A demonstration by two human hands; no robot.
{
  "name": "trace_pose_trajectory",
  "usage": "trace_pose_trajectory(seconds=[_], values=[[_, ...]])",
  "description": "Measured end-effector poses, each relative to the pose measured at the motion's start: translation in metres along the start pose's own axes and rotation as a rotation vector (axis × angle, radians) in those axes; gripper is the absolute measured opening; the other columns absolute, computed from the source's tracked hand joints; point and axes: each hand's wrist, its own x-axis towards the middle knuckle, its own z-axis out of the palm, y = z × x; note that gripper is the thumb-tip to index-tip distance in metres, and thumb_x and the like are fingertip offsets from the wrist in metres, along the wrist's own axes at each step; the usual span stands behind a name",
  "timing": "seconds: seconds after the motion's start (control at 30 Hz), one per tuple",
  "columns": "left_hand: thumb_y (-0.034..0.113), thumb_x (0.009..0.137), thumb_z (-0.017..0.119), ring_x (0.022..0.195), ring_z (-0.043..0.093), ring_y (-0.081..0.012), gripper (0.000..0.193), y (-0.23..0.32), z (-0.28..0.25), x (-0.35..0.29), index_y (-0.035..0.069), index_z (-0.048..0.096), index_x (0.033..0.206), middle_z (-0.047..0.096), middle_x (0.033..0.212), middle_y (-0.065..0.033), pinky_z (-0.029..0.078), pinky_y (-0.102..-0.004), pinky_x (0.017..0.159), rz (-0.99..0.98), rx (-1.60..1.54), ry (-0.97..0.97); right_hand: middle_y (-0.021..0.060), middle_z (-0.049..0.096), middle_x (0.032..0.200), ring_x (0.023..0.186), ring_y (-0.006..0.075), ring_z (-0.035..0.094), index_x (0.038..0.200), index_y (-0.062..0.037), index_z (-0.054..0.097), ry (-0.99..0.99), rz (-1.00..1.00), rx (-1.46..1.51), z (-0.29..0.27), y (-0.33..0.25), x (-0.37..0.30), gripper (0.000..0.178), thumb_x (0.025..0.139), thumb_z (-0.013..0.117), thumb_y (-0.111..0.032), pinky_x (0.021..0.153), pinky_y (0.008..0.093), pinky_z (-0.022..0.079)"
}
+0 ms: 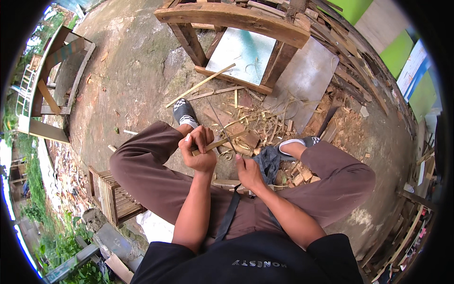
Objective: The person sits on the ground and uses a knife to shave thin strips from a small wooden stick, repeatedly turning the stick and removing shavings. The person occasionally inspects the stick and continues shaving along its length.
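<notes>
My left hand (197,149) is closed around a narrow strip of wood or bamboo (221,142), which slants up to the right out of the fist. My right hand (249,172) grips a knife, its handle mostly hidden by the fingers. The long thin knife blade (219,119) points up and to the left, crossing the strip a little right of my left fist. Whether the edge is cutting into the strip, I cannot tell. Below both hands, thin curled shavings (269,124) lie on the ground between my feet.
A wooden bench-like frame (236,19) stands ahead, with a pale sheet (241,54) under it. Scrap planks (350,47) are piled at the right. A black plastic bag (268,163) and wood chips lie by my right foot. A small slatted crate (116,194) is at left.
</notes>
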Motion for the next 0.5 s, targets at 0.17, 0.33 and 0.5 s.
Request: trace_pose_trajectory(seconds=[0.17,0.33,0.5], values=[[0.030,0.095,0.039,0.051,0.027,-0.0156,0.051,-0.004,0.002,-0.002,0.007,0.029,0.051,0.028,0.054,-0.0035,0.020,-0.0329,0.052,0.030,0.076,0.000,0.0282,0.054,0.066,0.067,0.0476,0.055,0.076,0.0067,0.057,0.061,-0.227,0.057,0.002,-0.022,-0.014,0.060,0.106,0.043,-0.044,0.063,0.0508,0.043],[0.029,0.095,0.037,0.052,0.024,-0.0150,0.049,-0.007,0.005,-0.003,0.008,0.028,0.052,0.027,0.055,-0.0030,0.020,-0.0329,0.052,0.067,0.077,0.080,0.0337,0.061,0.076,0.081,0.0543,0.061,0.080,0.0075,0.062,0.019,0.050,0.055,0.005,-0.002,0.003,0.058,0.105,0.047,-0.042,0.070,0.0547,0.046],[0.030,0.097,0.036,0.053,0.023,-0.0146,0.049,-0.005,0.007,0.000,0.010,0.026,0.053,0.025,0.057,-0.0023,0.021,-0.0325,0.054,0.074,0.049,0.122,0.0335,0.061,0.076,0.082,0.0544,0.061,0.081,0.0072,0.062,0.031,-0.044,0.010,0.001,-0.009,-0.004,0.055,0.105,0.048,-0.041,0.068,0.0549,0.046]])
